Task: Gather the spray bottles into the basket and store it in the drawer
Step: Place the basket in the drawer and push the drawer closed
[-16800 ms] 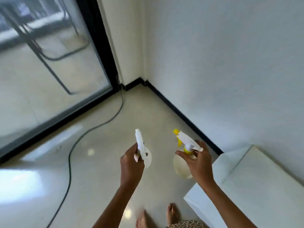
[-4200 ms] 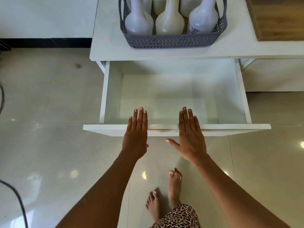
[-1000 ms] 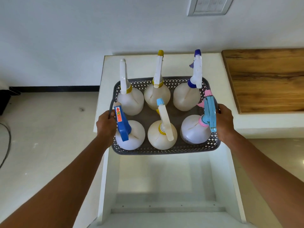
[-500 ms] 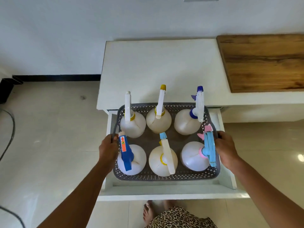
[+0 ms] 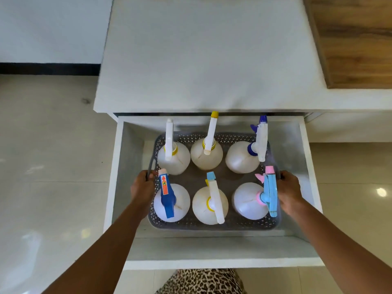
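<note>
A grey perforated basket sits low inside the open white drawer. It holds several white spray bottles standing upright in two rows, among them one with a dark blue trigger, one with a light blue and pink trigger and one with a yellow nozzle. My left hand grips the basket's left handle. My right hand grips its right handle. Whether the basket rests on the drawer floor cannot be told.
The white cabinet top lies above the drawer, with a wooden board at its right. Pale tiled floor spreads to both sides. A leopard-print garment shows at the bottom edge.
Both hands have lowered the basket of bottles deeper into the open drawer. A second ago it was held above the cabinet's front edge.
</note>
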`<state>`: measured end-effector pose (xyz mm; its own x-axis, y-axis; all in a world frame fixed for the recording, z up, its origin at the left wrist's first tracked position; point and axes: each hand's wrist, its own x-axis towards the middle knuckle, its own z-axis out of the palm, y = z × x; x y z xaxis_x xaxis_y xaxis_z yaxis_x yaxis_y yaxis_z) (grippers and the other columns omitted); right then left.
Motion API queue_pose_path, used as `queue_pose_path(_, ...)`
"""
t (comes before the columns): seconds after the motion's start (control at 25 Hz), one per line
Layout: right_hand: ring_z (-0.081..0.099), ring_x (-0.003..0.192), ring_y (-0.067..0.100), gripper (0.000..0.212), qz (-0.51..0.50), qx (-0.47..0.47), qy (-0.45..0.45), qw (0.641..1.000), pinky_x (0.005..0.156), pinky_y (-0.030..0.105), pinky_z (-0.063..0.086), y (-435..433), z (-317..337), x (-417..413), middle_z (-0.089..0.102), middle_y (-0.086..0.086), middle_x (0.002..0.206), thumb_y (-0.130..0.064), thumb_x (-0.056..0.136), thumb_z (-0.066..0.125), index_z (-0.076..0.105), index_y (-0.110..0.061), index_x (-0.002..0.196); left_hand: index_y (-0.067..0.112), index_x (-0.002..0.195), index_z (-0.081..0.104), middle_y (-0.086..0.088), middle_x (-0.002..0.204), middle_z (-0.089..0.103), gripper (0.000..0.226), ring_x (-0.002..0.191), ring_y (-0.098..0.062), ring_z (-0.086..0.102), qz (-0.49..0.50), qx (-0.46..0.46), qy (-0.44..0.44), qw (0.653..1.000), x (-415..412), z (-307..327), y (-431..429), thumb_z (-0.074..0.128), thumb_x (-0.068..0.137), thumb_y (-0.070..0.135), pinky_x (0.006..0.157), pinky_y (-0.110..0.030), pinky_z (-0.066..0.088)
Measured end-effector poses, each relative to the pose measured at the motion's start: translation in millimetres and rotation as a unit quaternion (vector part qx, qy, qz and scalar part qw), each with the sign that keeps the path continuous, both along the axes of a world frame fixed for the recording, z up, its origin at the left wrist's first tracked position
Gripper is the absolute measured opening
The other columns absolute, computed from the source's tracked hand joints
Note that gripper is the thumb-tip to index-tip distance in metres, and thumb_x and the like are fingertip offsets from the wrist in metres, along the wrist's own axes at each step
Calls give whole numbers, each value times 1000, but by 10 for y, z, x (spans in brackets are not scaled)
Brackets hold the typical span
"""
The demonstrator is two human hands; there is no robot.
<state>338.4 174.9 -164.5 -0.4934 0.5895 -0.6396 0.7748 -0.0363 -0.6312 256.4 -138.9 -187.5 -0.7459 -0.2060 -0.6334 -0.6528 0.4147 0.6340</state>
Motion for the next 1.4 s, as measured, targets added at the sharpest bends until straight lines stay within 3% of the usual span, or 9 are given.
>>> queue_pose_path(0.24, 61, 64, 27, 16, -26, -36, 2, 999, 71, 40, 55, -21, -710, -117, 66, 23, 86, 0, 78, 66, 64, 12, 88, 8, 100, 54, -15, 93, 56, 15, 91, -29, 54, 18, 6, -29, 999, -104, -716, 42, 42, 94, 14, 85, -44, 47)
queue_pose_path(0.36, 64, 82, 39, 20, -37, -21, -21, 999, 88, 53, 53, -18, -990, -136, 67, 27, 95, -3, 76, 70, 61, 9, 90, 10, 98, 55, -7, 82, 55, 16, 86, -24, 54, 25, -7, -34, 999, -104, -921, 55, 41, 94, 17, 76, -36, 44)
queue_pose_path(0.64, 62, 98, 46, 24, -62, -33, -18, 997, 92, 56, 49, 33, -1290, -152, 60, 16, 86, -7, 80, 63, 46, -17, 67, 16, 87, 54, -3, 76, 52, 18, 72, -17, 50, 45, 8, -43, 998, -93, -1104, 51, 37, 94, 18, 63, -26, 41)
queue_pose_path(0.8, 63, 101, 38, 21, -50, -6, -15, 999, 94, 49, 50, 49, -1273, -136, 64, 22, 112, -4, 80, 67, 54, -9, 97, 14, 115, 52, -10, 103, 60, 24, 91, -23, 56, 25, -10, -59, 998, -76, -1023, 33, 43, 93, 12, 70, -28, 46)
queue_pose_path(0.96, 57, 107, 25, 37, -34, 98, -11, 995, 74, 12, 45, -44, -898, -8, 55, 15, 130, -3, 89, 55, 46, -6, 124, 18, 123, 50, -14, 124, 56, 37, 79, -16, 55, 84, -19, -47, 995, 67, -626, 58, 40, 90, 4, 68, -25, 43)
queue_pose_path(1.08, 50, 122, 28, 41, 13, 132, 42, 990, 90, 28, 43, -215, -452, 242, 48, 16, 136, -8, 94, 48, 34, -7, 132, 19, 122, 49, -12, 131, 52, 37, 107, -24, 54, 104, -48, 4, 993, 358, -165, 106, 39, 91, 4, 84, -30, 42)
queue_pose_path(1.2, 41, 132, 30, 49, 90, 163, 88, 979, 103, 37, 38, -464, -90, 588, 40, 18, 144, -11, 94, 49, 27, -5, 138, 16, 120, 52, -14, 119, 62, 31, 97, -27, 57, -55, -114, 107, 986, 743, 257, 139, 47, 91, 9, 79, -26, 40)
queue_pose_path(1.28, 35, 136, 28, 55, 170, 207, 118, 956, 108, 27, 31, -711, 118, 890, 33, 18, 149, -15, 95, 49, 24, -2, 141, 13, 119, 54, -16, 110, 66, 29, 86, -30, 60, -165, -90, 166, 968, 1067, 473, 127, 51, 90, 14, 71, -21, 38)
queue_pose_path(1.4, 22, 142, 29, 62, 288, 294, 146, 900, 115, 27, 18, -1097, 247, 1324, 25, 20, 152, -22, 94, 51, 21, 2, 143, 11, 128, 45, -17, 134, 51, 40, 124, -30, 46, -308, -97, 186, 928, 1551, 507, 71, 49, 91, 25, 100, -30, 39)
